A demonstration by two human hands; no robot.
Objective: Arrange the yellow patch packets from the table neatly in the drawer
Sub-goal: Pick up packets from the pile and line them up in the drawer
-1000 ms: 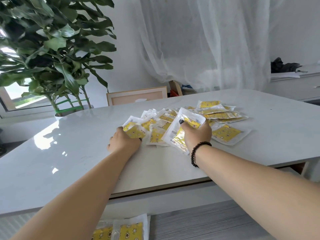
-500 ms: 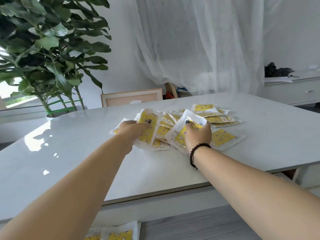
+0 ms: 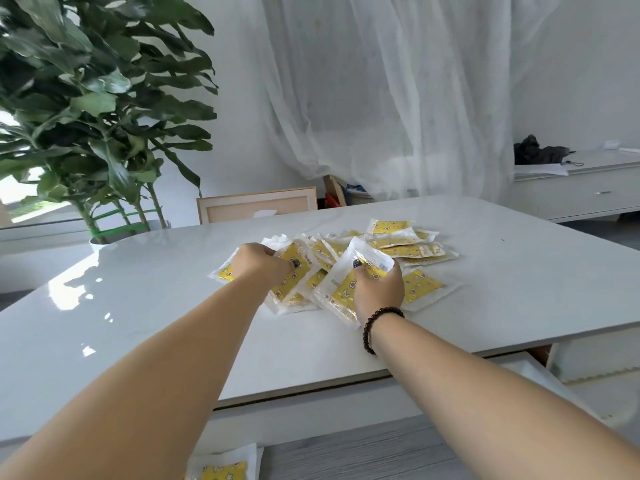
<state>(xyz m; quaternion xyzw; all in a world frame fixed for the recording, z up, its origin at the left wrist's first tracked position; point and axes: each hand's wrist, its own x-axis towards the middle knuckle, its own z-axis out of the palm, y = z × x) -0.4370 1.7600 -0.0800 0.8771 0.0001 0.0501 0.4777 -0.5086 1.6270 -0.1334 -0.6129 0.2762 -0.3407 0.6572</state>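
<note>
on the white table (image 3: 138, 327) the left hand (image 3: 259, 266) grips a yellow packet (image 3: 289, 275) lying at its 3 o'clock, thumb on top. the right hand (image 3: 379, 289) holds a tilted packet stack (image 3: 343, 282), rising toward 11 o'clock, thumb across it. loose packets (image 3: 405, 242) lie at 1 o'clock.

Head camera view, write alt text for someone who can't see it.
Both hands grip yellow patch packets from a loose pile on a white table: the left hand holds one, the right hand several. A leafy plant stands behind.
</note>
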